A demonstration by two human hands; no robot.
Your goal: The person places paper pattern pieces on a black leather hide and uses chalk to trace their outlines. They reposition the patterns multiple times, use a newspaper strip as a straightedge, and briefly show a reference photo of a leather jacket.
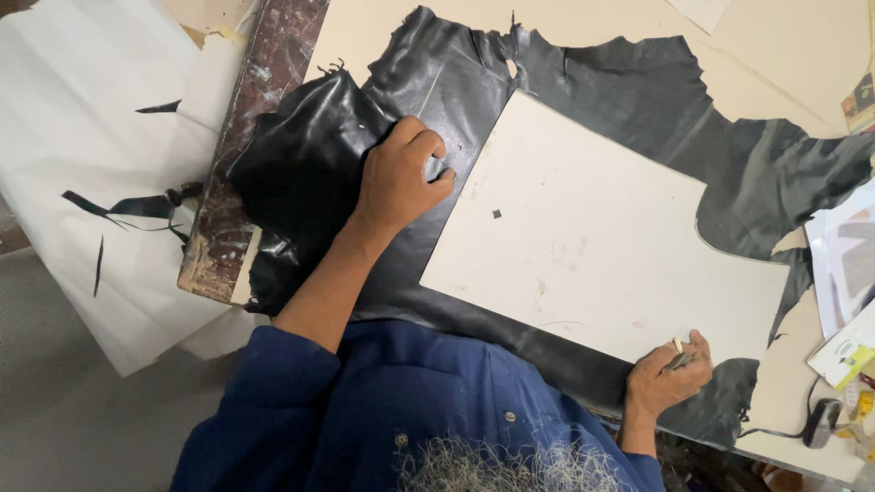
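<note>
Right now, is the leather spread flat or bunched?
Mostly spread: leather lies flat under the pattern card, bunched only beneath the left hand.

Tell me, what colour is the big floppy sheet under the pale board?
Black and slightly shiny: the leather sheet shows best in the head view.

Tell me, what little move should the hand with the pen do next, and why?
Probably draw the pen along the card pattern's lower edge. The right hand holds it at that edge, and the left hand presses the black leather flat.
</note>
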